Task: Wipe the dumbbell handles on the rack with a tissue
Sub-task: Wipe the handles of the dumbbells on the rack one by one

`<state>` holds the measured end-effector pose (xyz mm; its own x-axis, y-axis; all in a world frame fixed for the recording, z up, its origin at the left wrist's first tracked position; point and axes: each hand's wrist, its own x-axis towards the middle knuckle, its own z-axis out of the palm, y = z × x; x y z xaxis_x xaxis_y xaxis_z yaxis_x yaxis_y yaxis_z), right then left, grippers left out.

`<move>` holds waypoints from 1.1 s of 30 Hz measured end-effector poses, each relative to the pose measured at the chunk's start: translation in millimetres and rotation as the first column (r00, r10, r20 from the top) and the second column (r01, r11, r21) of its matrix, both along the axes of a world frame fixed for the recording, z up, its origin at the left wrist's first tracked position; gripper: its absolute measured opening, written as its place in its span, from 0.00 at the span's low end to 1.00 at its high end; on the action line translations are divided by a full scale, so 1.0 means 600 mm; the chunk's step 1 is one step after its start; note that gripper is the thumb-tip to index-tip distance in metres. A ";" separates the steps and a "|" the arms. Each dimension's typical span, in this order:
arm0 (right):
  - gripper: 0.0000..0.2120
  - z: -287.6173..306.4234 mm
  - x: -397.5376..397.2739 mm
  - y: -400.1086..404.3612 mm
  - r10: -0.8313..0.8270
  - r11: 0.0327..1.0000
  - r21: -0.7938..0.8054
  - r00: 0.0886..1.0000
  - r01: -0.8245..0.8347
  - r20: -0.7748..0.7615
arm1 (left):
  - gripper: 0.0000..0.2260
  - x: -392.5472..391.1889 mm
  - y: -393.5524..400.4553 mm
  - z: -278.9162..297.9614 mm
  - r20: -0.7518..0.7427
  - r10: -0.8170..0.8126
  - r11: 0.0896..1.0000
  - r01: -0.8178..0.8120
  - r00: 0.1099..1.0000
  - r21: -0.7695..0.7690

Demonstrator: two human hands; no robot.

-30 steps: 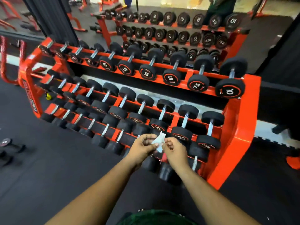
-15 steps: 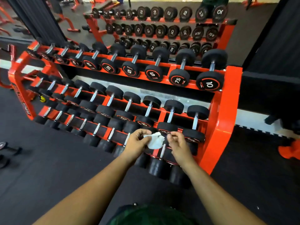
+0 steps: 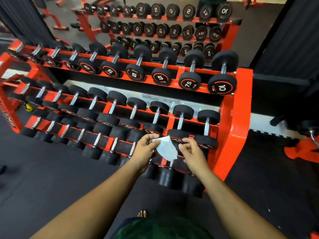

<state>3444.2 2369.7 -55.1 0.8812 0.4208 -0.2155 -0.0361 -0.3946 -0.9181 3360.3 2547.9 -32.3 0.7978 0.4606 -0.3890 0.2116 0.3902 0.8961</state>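
2 hands, left (image 3: 144, 150) and right (image 3: 193, 153), each pinch the tissue (image 3: 166, 149) (white) above the rack (image 3: 231, 128).

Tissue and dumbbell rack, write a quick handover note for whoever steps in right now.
Left hand pinches the left edge of the tissue. Right hand pinches its right side.
The tissue is spread between both hands, in front of the rack at its right end, level with the lower tiers and off the handles.
Done: tissue opened out.
Left: no handle is being wiped right now; which are already clean cannot be told.
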 end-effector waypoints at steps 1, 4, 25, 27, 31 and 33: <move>0.15 0.018 -0.004 0.015 0.019 0.999 0.043 0.998 -0.016 -0.055 | 0.07 -0.002 0.009 -0.002 0.013 -0.037 0.999 0.037 0.999 -0.009; 0.16 0.039 -0.023 0.069 0.172 0.985 -0.001 0.978 -0.173 -0.115 | 0.11 -0.007 0.045 -0.009 0.060 -0.135 0.988 0.139 0.989 -0.063; 0.11 -0.006 -0.080 0.085 -0.213 0.965 0.106 0.954 0.239 -0.209 | 0.06 -0.018 0.037 -0.017 -0.005 -0.230 0.971 0.230 0.973 0.067; 0.14 -0.002 -0.067 0.065 -0.172 0.980 0.067 0.967 0.187 -0.185 | 0.02 -0.014 0.017 -0.011 0.018 -0.184 0.979 0.181 0.983 0.098; 0.07 0.012 -0.035 0.022 -0.082 0.997 0.007 0.993 0.082 0.082 | 0.13 -0.010 -0.022 -0.003 0.012 -0.136 0.959 0.129 0.991 0.252; 0.18 0.031 -0.021 -0.002 0.000 0.999 0.050 0.995 -0.006 0.104 | 0.15 -0.008 -0.037 -0.004 0.013 -0.181 0.914 0.164 0.983 0.372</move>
<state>3431.4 2368.3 -36.5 0.8963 0.4316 -0.1018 0.0613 -0.3480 -0.9355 3355.3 2525.8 -34.9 0.8906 0.4178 -0.1796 0.2012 -0.0078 0.9795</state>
